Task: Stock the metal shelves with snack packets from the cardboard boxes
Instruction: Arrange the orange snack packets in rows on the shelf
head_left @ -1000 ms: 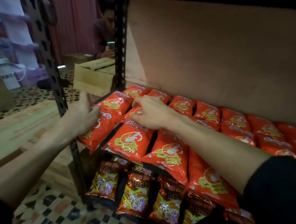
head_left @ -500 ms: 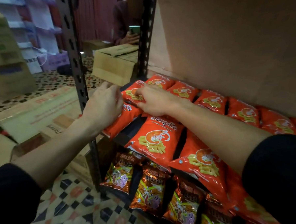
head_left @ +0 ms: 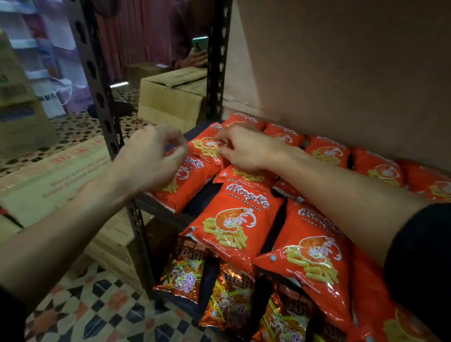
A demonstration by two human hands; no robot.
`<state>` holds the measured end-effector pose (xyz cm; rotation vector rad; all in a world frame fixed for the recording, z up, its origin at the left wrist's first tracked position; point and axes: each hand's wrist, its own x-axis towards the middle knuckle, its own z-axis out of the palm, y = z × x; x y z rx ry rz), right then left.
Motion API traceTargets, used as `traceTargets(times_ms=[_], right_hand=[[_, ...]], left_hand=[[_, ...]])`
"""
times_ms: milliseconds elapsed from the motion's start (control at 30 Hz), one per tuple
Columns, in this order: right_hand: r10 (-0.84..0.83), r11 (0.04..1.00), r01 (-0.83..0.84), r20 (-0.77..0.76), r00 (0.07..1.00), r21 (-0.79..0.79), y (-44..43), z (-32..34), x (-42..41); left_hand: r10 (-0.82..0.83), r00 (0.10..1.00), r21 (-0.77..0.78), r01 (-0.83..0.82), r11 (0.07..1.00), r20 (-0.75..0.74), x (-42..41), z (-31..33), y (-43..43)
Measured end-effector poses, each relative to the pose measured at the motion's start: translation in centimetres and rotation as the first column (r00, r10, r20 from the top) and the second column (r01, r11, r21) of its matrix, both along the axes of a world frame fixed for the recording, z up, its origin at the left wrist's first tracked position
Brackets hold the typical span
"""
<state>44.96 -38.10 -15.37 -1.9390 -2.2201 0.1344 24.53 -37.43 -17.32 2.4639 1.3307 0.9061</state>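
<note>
One pinch only: right hand [head_left: 246,152] fingers [head_left: 226,155] curled on corner packet [head_left: 206,145], rear-left of shelf [head_left: 160,206]. Left hand [head_left: 152,159] fingers loosely curled just above next packet [head_left: 190,179]; contact unclear, blurred. Best pressed flat, slid back, overlapped evenly with row. Box [head_left: 170,97] beyond post [head_left: 217,65].

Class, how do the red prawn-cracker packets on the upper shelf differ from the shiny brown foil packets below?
The red prawn-cracker packets show a prawn; the brown foil packets show a purple cartoon figure. The red ones look larger than the brown ones. The right hand pinches a red one; no hand touches the brown ones. Both lie in rows, face up.
</note>
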Motion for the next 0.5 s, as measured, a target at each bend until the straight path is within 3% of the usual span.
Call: traceTargets(times_ms=[133, 300, 500], right_hand=[[0.016, 1.000, -0.016, 0.013, 1.000, 0.002, -0.1, -0.1, 0.3], [0.011, 1.000, -0.011, -0.060, 0.998, 0.008, -1.8, 1.0, 1.5], [-0.098, 0.995, 0.098, 0.024, 0.995, 0.011, -4.9, 2.7, 4.4]], left_hand=[[-0.066, 0.956, -0.008, 0.067, 0.998, -0.287, -0.5, -0.4, -0.5], [-0.007, 0.938, 0.095, 0.043, 0.995, -0.348, 0.1, -0.9, -0.7], [-0.003, 0.953, 0.104, 0.037, 0.994, -0.304, 0.6, -0.5, -0.9]])
